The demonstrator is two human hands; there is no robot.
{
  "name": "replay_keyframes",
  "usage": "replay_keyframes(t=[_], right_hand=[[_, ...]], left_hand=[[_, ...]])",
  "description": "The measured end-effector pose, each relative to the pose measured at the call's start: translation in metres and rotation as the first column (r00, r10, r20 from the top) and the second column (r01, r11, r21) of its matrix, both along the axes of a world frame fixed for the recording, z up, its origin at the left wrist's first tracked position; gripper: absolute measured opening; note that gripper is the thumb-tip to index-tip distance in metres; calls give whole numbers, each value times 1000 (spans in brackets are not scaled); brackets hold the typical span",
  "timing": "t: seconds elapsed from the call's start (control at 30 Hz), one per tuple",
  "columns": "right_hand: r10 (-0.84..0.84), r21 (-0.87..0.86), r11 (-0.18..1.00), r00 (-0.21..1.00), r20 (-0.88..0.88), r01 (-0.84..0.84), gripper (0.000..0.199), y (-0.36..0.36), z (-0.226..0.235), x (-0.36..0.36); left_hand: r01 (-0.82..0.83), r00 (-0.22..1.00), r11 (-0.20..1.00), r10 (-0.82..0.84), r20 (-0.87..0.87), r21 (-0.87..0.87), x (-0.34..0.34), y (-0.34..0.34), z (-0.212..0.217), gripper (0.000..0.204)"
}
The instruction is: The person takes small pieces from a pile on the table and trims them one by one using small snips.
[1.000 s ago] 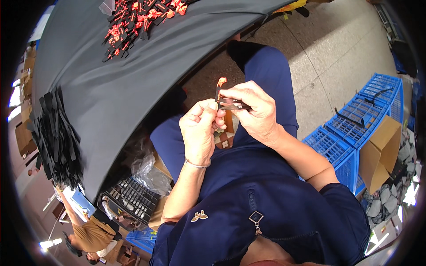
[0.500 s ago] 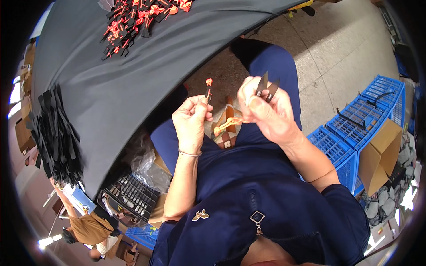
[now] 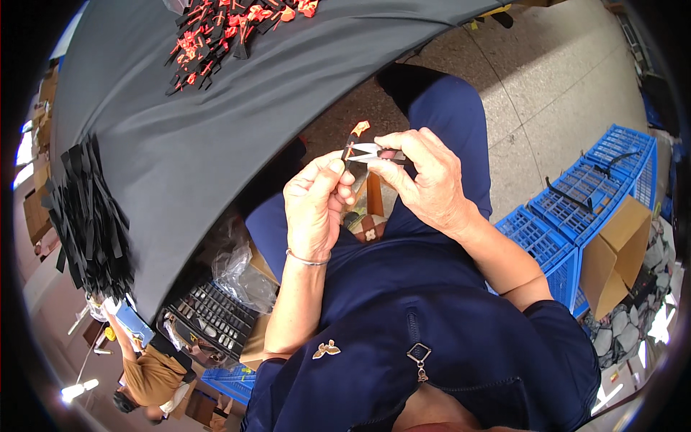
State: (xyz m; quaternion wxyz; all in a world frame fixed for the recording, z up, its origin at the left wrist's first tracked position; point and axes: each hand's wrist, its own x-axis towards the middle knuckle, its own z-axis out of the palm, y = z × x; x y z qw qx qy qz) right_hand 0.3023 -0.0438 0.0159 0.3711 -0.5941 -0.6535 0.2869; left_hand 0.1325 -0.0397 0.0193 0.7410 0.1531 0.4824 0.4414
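My left hand (image 3: 315, 200) pinches a short black strip (image 3: 348, 149) upright between thumb and fingertips. An orange-red knotted piece (image 3: 360, 128) sticks out at the strip's upper end. In my right hand (image 3: 434, 178) is a pair of thread snips (image 3: 368, 153), gripped by thumb and fingers. Their pale blades point left, apart, and reach the strip just above my left thumb. Whether the blades touch a thread cannot be made out. Both hands are over my lap, beyond the edge of the black-covered table (image 3: 209, 144).
A heap of black strips with orange-red pieces (image 3: 216, 36) lies far back on the table. Long black strips (image 3: 90, 216) hang in a bundle at left. Blue plastic crates (image 3: 568, 209) and an opened carton (image 3: 615, 255) stand at right. A person (image 3: 151, 374) is at lower left.
My right hand has turned and brought the snips left to the strip in my left hand. The orange cord that hung below my right hand is out of sight.
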Motion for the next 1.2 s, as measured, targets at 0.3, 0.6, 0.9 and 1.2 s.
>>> replay_keyframes(t=[0.3,0.6,0.9,1.2], right_hand=[[28,41,999,1000,-15,-27,22,5,-1,6],[25,-136,989,982,-187,-52,16,2,-6,10],[7,-150,988,984,-176,-33,15,0,-9,12],[-140,-244,969,915,-378,47,17,4,-15,14]], left_hand=[[95,987,995,-90,-130,33,-4,3,2,16],[154,973,988,-149,-174,13,-6,6,0,14],[194,945,981,-182,-273,16,-1,4,-2,13],[226,930,974,-212,-299,14,1,-3,0,13]])
